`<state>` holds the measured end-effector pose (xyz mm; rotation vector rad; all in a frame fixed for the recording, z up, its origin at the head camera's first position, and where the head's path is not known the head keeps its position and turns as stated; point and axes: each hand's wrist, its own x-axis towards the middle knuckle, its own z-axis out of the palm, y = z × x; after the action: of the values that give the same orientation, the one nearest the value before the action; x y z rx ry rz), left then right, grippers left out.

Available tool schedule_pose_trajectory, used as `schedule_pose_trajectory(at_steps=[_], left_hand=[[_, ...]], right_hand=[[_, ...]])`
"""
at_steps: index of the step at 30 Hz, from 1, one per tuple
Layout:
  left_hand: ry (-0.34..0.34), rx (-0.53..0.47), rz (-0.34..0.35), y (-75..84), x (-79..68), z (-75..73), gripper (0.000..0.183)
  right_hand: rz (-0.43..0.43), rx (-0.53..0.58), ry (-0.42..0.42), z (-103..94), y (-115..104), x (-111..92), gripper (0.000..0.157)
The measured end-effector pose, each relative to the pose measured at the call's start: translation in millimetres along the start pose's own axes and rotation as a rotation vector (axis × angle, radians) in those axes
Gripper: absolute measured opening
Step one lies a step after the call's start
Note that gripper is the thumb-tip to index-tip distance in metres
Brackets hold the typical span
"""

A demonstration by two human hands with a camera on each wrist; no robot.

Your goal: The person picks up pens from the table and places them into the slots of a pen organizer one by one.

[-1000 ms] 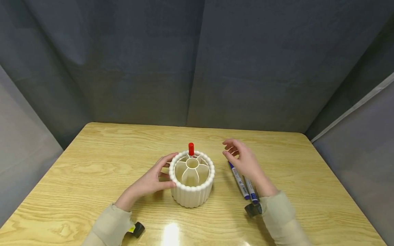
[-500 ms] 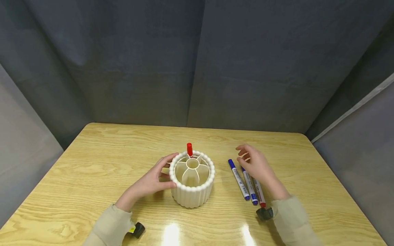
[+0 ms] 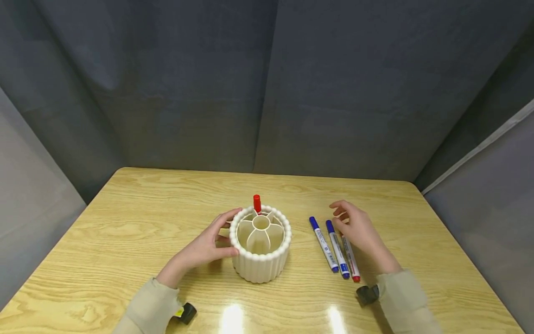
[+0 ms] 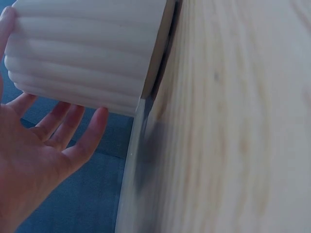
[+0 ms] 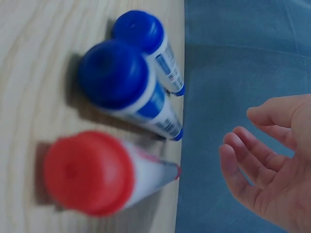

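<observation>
A cream, ribbed pen holder [image 3: 259, 267] with a beaded rim and petal-shaped compartments stands upright on the table. One marker [image 3: 257, 204], its red end up, leans in the back compartment. My left hand [image 3: 203, 246] holds the holder's left side, thumb toward the front and fingers round the back; its fingertips meet the ribbed wall in the left wrist view. To the right lie two blue markers [image 3: 324, 245] [image 3: 338, 250] and a red marker [image 3: 351, 260], side by side. Above the red one's far end hovers my right hand [image 3: 359, 232], fingers loosely bent, nothing between them.
The wooden table [image 3: 137, 222] ends at a far edge, with a dark grey curtain [image 3: 200, 93] behind it. Black wrist devices [image 3: 187, 313] [image 3: 368, 295] sit by both sleeves. Lighter panels stand at either side.
My right hand has moved right, from beside the holder to over the red marker, uncovering the markers on the table. The left hand stays on the holder.
</observation>
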<state>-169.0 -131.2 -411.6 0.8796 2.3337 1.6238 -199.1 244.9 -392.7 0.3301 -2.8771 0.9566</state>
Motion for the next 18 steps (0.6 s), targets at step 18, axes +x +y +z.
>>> schedule_pose_trajectory(at_steps=[18], left_hand=[[0.001,-0.001,-0.008,1.9,-0.5,0.0,0.084]], right_hand=[[0.081,-0.110,-0.067,-1.2,26.6,-3.4,0.043]])
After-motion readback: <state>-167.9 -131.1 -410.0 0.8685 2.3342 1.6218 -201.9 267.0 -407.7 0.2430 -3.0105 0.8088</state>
